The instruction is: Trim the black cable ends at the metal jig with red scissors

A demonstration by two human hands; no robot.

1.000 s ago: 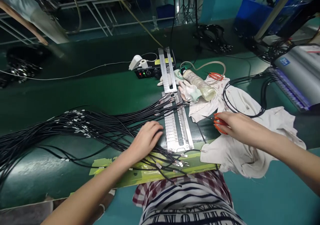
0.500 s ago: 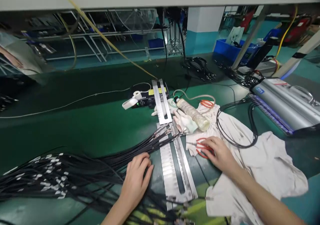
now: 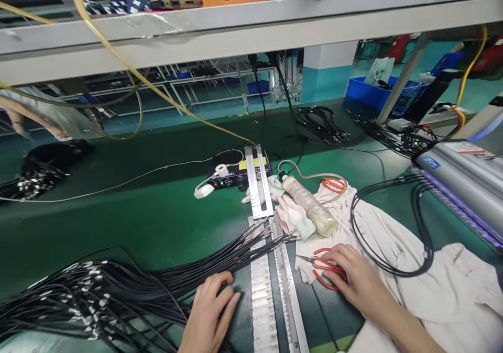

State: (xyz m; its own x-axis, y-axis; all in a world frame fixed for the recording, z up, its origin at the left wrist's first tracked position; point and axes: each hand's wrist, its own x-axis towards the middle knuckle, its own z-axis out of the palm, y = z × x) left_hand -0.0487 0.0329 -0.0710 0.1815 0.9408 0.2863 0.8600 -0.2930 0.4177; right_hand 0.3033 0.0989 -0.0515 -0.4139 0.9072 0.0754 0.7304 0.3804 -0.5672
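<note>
My right hand point(image 3: 357, 277) has its thumb and fingers on the red-orange handles of a pair of scissors point(image 3: 320, 263), whose dark tips point left over white cloth point(image 3: 387, 232). My left hand point(image 3: 212, 311), fingers loosely spread and holding nothing, rests beside a thick bundle of black cables point(image 3: 184, 277). The cables' metal-tipped ends lie across a long metal ruler strip point(image 3: 263, 285) between my hands. Above it, a second slotted metal plate point(image 3: 257, 185) leans on a black control box point(image 3: 223, 181). White gloves point(image 3: 293, 214) and a wrapped bottle point(image 3: 310, 203) lie just beyond the scissors.
A silver machine point(image 3: 467, 185) stands at the right, with looped black cable point(image 3: 422, 227) beside it. More cable coils point(image 3: 322, 122) lie at the back. A shelf edge point(image 3: 236, 33) crosses above, with a yellow hose point(image 3: 157, 91) hanging down. Another person's arm point(image 3: 35, 114) shows far left.
The view has tilted upward, bringing the shelf top into sight and shifting the bench lower. My right hand stays at the scissors; my left hand stays beside the cables.
</note>
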